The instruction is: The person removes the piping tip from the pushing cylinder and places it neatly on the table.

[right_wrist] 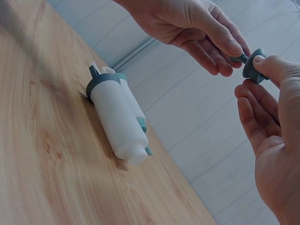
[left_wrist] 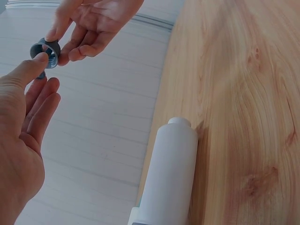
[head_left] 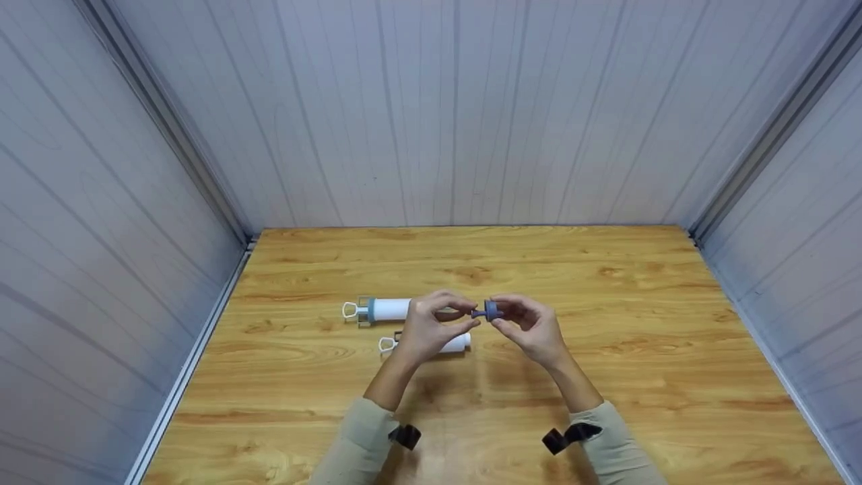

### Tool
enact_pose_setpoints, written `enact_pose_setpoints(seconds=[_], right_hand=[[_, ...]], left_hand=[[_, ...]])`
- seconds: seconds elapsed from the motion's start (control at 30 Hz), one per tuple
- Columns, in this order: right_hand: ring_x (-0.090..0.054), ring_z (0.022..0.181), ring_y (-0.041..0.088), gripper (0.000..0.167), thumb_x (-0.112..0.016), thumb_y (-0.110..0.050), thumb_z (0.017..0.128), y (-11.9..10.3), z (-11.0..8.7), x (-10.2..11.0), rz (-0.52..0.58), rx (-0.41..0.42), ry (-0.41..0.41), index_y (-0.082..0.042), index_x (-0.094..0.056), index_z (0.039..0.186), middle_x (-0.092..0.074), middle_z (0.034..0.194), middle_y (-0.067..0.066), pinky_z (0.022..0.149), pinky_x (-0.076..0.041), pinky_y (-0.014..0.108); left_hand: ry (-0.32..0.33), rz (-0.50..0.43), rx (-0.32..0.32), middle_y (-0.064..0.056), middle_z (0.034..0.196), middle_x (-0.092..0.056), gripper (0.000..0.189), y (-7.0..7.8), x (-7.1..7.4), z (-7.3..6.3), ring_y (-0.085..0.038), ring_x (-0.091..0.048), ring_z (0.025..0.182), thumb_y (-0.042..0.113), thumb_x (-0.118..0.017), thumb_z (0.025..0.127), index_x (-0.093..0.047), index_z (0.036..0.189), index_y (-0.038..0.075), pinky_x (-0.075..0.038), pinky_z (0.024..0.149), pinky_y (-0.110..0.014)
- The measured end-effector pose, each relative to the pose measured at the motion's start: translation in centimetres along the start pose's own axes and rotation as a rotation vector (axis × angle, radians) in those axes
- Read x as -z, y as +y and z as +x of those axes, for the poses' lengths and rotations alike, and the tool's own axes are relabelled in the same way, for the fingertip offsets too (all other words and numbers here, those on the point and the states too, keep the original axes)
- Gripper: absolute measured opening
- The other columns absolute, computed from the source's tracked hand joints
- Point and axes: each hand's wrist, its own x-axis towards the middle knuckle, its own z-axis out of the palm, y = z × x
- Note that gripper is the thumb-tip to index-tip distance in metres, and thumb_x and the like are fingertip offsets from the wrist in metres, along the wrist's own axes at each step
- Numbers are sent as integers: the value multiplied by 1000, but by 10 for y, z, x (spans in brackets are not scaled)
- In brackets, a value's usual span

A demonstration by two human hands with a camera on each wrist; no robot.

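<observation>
A small blue-grey nozzle cap (head_left: pixel 491 310), a round hollow collar with a narrow stem, is held up between both hands above the wooden table. My left hand (head_left: pixel 431 327) pinches the stem between thumb and fingertips. On the other side, my right hand (head_left: pixel 534 328) grips the wide collar with thumb and fingers. Below the left hand lies a white cylinder (right_wrist: pixel 115 115) with a dark grey collar and a bare stubby neck. Just beyond it lies another white cylinder (head_left: pixel 392 310), with a teal collar and a white loop handle; its right end is partly hidden by the left hand.
The wood-grain table (head_left: pixel 646 323) extends to both sides of the hands. Pale panel walls (head_left: pixel 431 121) stand at the back, left and right, with metal edge strips along the sides. Black wrist straps sit over the light sleeves (head_left: pixel 367 431).
</observation>
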Motion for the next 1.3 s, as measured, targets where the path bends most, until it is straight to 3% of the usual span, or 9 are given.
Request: enact_pose_setpoints(seconds=[0.43, 0.87, 1.03, 1.3], right_hand=[[-78, 102, 5, 35, -69, 25, 92, -1, -7, 15, -3, -16, 47, 28, -64, 126, -83, 114, -8, 90, -66, 19], [-78, 102, 9, 34, -74, 18, 96, 0, -15, 30, -44, -23, 77, 25, -66, 128, -83, 116, -7, 88, -66, 19], [-78, 103, 6, 36, -70, 26, 92, 0, -17, 37, -32, -21, 90, 26, -65, 128, -83, 116, -7, 89, -65, 18], [-79, 104, 4, 36, -69, 29, 89, 1, -25, 55, -75, 1, 83, 25, -67, 125, -83, 115, -8, 90, -65, 17]], left_hand=[[7, -7, -10, -21, 110, -82, 16, 1, 1, 0, -26, -85, 106, 0, -90, 93, -85, 108, -1, -70, 96, -40], [-5, -1, -13, -22, 111, -82, 18, 3, 2, -1, -31, -85, 106, 4, -91, 93, -85, 109, -2, -70, 96, -42], [9, 6, -33, -22, 109, -82, 16, 1, 1, -1, -26, -85, 105, 2, -90, 94, -84, 108, -3, -70, 95, -42], [13, 1, -4, -22, 111, -82, 18, 2, -3, 2, -28, -84, 107, 0, -90, 92, -84, 108, -4, -70, 96, -37]])
